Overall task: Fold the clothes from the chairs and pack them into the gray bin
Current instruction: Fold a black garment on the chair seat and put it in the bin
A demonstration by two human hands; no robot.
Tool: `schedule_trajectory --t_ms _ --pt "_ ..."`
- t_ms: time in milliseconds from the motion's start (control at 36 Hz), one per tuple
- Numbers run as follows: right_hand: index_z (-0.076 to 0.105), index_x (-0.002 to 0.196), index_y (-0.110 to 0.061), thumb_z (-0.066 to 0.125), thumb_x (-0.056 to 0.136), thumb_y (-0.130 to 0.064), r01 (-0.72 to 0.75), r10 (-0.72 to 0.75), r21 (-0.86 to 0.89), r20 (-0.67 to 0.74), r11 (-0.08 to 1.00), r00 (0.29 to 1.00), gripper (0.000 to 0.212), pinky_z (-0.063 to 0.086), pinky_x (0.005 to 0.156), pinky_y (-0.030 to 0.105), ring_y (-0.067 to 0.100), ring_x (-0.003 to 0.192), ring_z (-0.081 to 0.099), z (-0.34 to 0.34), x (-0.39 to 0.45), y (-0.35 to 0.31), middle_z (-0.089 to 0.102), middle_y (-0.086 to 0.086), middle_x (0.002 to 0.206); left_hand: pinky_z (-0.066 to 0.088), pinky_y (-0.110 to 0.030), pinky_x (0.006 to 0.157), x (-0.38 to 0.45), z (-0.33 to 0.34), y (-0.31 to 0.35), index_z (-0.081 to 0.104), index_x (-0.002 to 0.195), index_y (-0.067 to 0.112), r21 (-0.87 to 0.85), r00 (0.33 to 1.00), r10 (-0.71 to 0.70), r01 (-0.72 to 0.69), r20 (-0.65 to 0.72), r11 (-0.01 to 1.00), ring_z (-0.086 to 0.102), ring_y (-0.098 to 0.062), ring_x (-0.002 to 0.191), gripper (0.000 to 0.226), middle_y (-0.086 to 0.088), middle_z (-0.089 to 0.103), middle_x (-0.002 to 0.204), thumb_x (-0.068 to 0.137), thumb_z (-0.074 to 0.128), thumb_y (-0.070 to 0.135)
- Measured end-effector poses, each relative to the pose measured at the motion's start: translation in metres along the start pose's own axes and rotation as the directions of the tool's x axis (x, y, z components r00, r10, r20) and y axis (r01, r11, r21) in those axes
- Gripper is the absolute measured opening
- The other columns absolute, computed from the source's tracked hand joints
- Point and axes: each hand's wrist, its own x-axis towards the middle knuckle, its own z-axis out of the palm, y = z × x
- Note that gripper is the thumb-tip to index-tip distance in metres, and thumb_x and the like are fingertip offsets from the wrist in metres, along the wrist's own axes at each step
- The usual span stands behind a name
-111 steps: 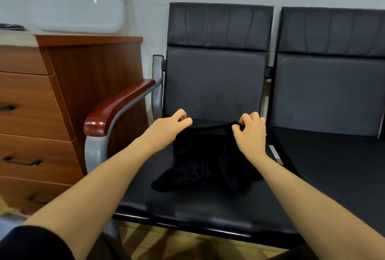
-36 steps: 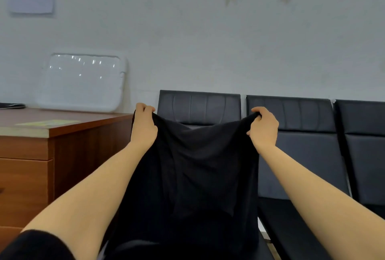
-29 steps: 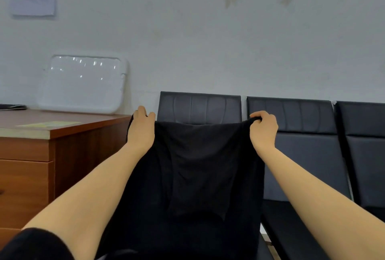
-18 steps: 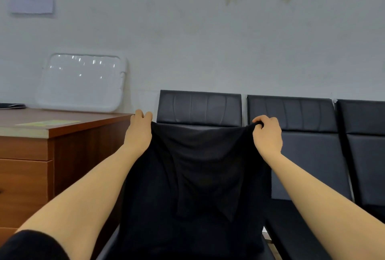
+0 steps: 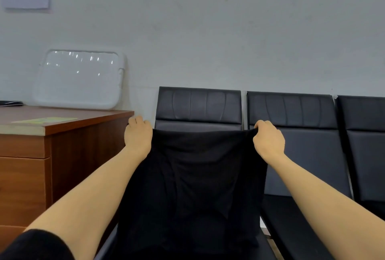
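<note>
While I hold it up: the black garment (image 5: 195,176) hangs spread in front of the black chairs (image 5: 291,114), its top edge taut.
Left grip: my left hand (image 5: 138,134) is clamped on one top corner, fingers curled over the cloth.
Right grip: my right hand (image 5: 268,138) pinches the other corner.
Why held so: likely to let the cloth fall flat for folding.
Beside me: a wooden table (image 5: 62,124).
Gray bin: not in view.
</note>
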Motion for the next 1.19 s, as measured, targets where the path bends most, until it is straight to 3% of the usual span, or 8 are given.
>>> schedule_trajectory --t_ms 111,222,389,556,722,889,1000,1194 --pt "0.055 0.108 -0.004 0.042 0.084 0.008 0.026 -0.026 -0.009 0.046 1.0 0.999 0.031 0.039 0.065 0.033 0.026 0.09 0.049 0.003 -0.003 0.004 0.051 0.011 0.111 0.039 -0.027 0.082 -0.002 -0.001 -0.001 0.058 0.118 0.011 0.064 0.996 -0.067 0.063 0.055 0.996 0.043 -0.026 0.11 0.032 -0.008 0.045 0.12 0.085 0.058 0.011" --pt "0.058 0.109 -0.003 0.036 0.086 0.007 0.081 -0.079 -0.035 0.045 0.996 0.996 0.032 0.037 0.075 0.032 0.03 0.095 0.048 0.009 -0.004 0.003 0.052 0.014 0.111 0.033 -0.033 0.095 -0.006 -0.001 0.002 0.061 0.114 0.016 0.122 0.998 -0.063 0.058 0.031 0.991 0.038 -0.029 0.115 0.029 -0.006 0.044 0.122 0.085 0.056 0.019" --pt "0.058 0.106 -0.004 0.035 0.087 0.006 0.128 -0.128 -0.065 0.003 0.99 0.992 0.031 0.031 0.072 0.031 0.028 0.089 0.049 0.014 -0.004 0.008 0.057 0.013 0.104 0.027 -0.039 0.106 -0.008 -0.001 0.002 0.061 0.111 0.015 0.174 1.0 -0.011 0.013 -0.012 0.985 0.046 -0.029 0.114 0.027 -0.007 0.054 0.118 0.085 0.052 0.013" --pt "0.064 0.103 -0.011 0.04 0.083 0.003 0.111 -0.117 -0.148 -0.037 0.983 0.992 0.035 0.029 0.088 0.031 0.023 0.092 0.052 0.012 -0.006 0.011 0.062 0.004 0.099 0.035 -0.03 0.069 -0.008 0.0 -0.002 0.033 0.13 0.008 -0.121 0.988 0.081 -0.097 -0.13 0.988 0.051 -0.026 0.076 0.044 -0.012 0.059 0.103 0.089 0.042 -0.004" --pt "0.064 0.095 -0.01 0.045 0.081 0.004 0.172 -0.179 -0.214 -0.014 0.962 0.984 0.027 0.033 0.085 0.03 0.023 0.093 0.048 0.007 -0.005 0.006 0.06 0.004 0.098 0.042 -0.029 0.078 -0.005 0.006 -0.003 0.049 0.117 0.005 -0.106 0.985 0.133 -0.145 -0.113 0.984 0.051 -0.027 0.103 0.031 -0.012 0.051 0.115 0.087 0.05 -0.003" --pt "0.06 0.101 -0.01 0.042 0.084 0.006 0.204 -0.209 -0.198 -0.004 0.959 0.978 0.03 0.031 0.085 0.032 0.025 0.096 0.043 0.009 -0.008 0.005 0.058 0.004 0.101 0.034 -0.034 0.086 -0.004 0.008 0.001 0.058 0.101 0.002 -0.116 0.989 0.089 -0.102 -0.114 0.988 0.044 -0.031 0.103 0.021 -0.016 0.053 0.11 0.088 0.044 0.011" --pt "0.06 0.103 -0.01 0.037 0.084 0.007 0.169 -0.17 -0.158 0.003 0.973 0.985 0.034 0.03 0.084 0.032 0.025 0.096 0.042 0.01 -0.009 0.011 0.058 0.004 0.099 0.034 -0.034 0.09 -0.005 0.01 0.002 0.057 0.109 0.002 -0.024 0.99 0.085 -0.089 -0.11 0.996 0.043 -0.03 0.109 0.033 -0.016 0.05 0.117 0.093 0.048 0.029" --pt "0.063 0.099 -0.01 0.036 0.083 0.003 0.13 -0.129 -0.074 0.005 0.989 0.992 0.034 0.026 0.079 0.031 0.022 0.088 0.041 0.01 -0.009 0.013 0.062 0.003 0.092 0.038 -0.028 0.085 -0.009 0.01 -0.002 0.056 0.113 0.011 0.114 0.999 0.039 -0.036 -0.022 0.993 0.048 -0.023 0.108 0.026 -0.005 0.055 0.114 0.088 0.05 0.008"
